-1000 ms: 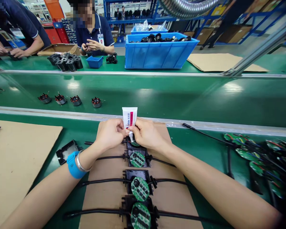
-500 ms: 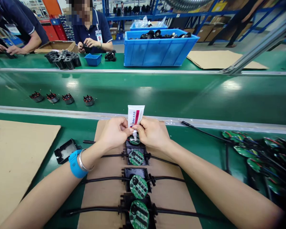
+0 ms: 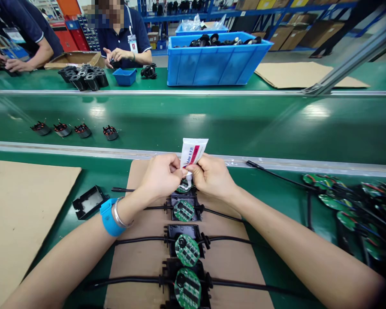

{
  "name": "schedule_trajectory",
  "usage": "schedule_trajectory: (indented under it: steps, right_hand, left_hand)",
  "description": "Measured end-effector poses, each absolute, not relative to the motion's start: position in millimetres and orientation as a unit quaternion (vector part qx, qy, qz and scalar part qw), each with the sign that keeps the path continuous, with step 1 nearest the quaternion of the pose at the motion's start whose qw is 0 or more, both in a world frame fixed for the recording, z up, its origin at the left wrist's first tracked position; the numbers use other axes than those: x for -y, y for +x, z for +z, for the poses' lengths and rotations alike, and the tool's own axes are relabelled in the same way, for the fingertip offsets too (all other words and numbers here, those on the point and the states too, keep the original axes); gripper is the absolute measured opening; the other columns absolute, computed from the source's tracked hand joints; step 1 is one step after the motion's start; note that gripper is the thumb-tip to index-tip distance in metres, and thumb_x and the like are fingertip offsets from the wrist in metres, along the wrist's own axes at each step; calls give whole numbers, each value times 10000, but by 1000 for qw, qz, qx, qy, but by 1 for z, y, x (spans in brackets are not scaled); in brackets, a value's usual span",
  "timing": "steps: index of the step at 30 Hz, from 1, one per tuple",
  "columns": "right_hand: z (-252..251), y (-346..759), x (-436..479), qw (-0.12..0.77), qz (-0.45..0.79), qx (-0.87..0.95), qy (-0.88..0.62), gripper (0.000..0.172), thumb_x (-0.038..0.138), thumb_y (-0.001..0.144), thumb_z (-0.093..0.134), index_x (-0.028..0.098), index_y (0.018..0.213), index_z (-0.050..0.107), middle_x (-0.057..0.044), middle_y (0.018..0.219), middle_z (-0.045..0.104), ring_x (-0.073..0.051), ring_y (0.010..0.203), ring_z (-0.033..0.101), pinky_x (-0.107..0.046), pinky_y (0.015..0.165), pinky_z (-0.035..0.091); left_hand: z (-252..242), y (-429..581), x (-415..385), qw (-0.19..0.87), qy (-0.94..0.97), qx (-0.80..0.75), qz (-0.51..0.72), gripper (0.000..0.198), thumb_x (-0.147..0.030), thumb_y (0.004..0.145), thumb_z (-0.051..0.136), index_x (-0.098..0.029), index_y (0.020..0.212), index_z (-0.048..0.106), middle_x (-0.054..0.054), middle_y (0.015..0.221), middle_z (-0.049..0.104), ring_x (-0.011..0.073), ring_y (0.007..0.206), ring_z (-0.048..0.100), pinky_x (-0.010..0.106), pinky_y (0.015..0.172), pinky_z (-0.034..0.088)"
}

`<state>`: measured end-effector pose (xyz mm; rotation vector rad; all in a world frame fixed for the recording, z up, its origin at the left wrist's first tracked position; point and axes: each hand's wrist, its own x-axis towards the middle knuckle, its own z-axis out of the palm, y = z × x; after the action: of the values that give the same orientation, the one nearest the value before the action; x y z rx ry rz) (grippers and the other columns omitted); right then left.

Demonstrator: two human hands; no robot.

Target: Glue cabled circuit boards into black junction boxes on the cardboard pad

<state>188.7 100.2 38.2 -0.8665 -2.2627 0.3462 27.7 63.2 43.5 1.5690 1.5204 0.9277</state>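
Observation:
Both hands grip a white tube [image 3: 191, 151] of paste with a red stripe, nozzle down. My left hand [image 3: 162, 174] pinches its left side low down, and my right hand [image 3: 214, 176] wraps the right side with the thumb across the front. White paste lies between the nozzle and a round green circuit board [image 3: 182, 187], partly hidden by my fingers. Nearer me, more boards, such as this circuit board [image 3: 184, 210], rest in or over black plastic housings [image 3: 176, 232] with black cables out both sides. They form a column on a cardboard sheet [image 3: 138, 262].
At the right lies a pile of wired circuit boards [image 3: 347, 219]. An empty black housing [image 3: 89, 201] sits left of my wrist. Several motor stators [image 3: 61, 128] stand on the green belt [image 3: 212, 124]. Beyond are a blue bin [image 3: 212, 64] and two co-workers [image 3: 124, 38].
The tube has shifted slightly right and leans right, with both hands following. More white paste shows at its nozzle. The stators have slid a little to the left.

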Motion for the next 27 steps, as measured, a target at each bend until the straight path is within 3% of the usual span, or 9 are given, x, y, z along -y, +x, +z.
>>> schedule_trajectory:
  steps: [15,22,27]
  right_hand:
    - [35,179,-105,320,135,873,-342,242,198,839,443,155,631,559,-71,699,597,-150,640,533,-257,584,399]
    - [43,183,-109,343,154,882,-286,208,198,871,454,149,768,628,-57,779,640,-148,712,582,-253,628,427]
    - [68,189,-83,317,206,892,-247,194,235,902,490,136,799,622,-36,733,618,-121,643,540,-237,596,403]
  left_hand:
    - [63,22,-58,286,639,-644,308,108,-200,719,628,-158,655,552,-2,596,563,118,534,474,226,510,322]
    - [66,22,-55,286,642,-630,332,133,-204,743,623,-154,663,529,-2,621,577,119,568,508,228,550,363]
    - [71,13,-28,339,656,-568,363,116,-242,775,602,-149,722,557,-1,664,602,113,577,543,222,547,409]
